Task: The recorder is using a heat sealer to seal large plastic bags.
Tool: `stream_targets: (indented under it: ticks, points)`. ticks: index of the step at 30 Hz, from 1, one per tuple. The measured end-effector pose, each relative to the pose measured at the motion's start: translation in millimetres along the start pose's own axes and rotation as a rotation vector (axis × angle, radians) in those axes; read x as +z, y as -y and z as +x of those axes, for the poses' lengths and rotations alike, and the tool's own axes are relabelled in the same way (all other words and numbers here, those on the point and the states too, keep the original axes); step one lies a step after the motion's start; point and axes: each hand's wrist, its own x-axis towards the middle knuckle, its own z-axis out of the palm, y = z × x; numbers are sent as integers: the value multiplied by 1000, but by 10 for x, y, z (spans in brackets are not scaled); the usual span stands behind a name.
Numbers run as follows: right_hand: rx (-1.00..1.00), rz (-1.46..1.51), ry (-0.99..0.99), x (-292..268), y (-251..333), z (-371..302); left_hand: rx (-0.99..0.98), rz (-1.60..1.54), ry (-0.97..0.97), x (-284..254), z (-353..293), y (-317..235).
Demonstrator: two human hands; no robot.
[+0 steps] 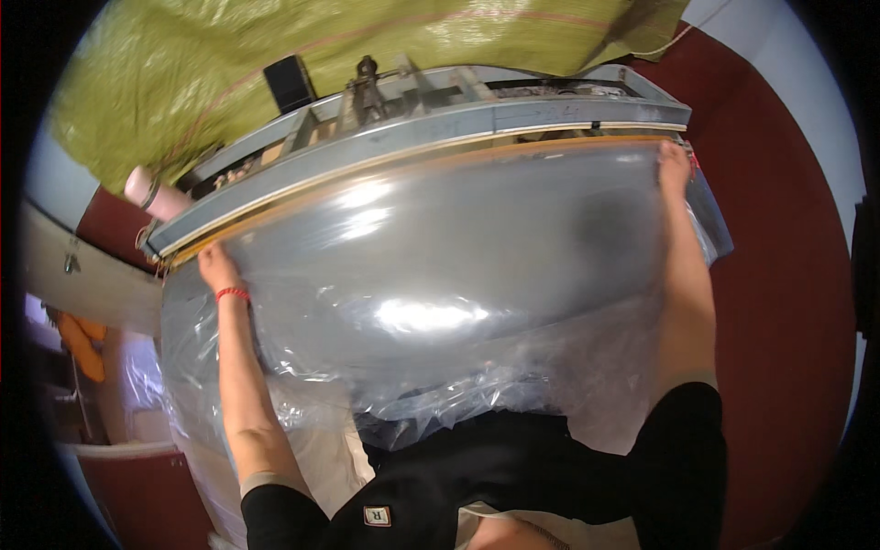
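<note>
A wide sheet of clear plastic film [513, 238] is stretched out in front of me, glossy and wrinkled toward my body. My left hand [218, 266], with a red bracelet at its wrist, is closed on the film's far edge at the left. At the far right corner, my right hand [675, 170] grips the same edge. This edge lies along an orange strip [403, 172] at the front of a long grey metal frame [422, 133]. What lies under the film by each hand's fingertips is hidden.
Behind the frame hangs a yellow-green woven plastic sheet [367, 37]. A black phone-like slab [289, 84] and a dark metal mechanism [367, 90] are at the frame's back. A pink bottle [156, 194] lies at its left end. Dark red surface [779, 302] runs down the right.
</note>
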Motion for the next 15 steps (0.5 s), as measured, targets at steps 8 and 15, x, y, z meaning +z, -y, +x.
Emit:
stream_targets:
  ticks: [8,15]
  points:
    - [37,-1,-189,457,101,-37,82,-169,60,17,283,289]
    - [232,277,-163,313,396,-44,-56,-339,-23,-61,202,30]
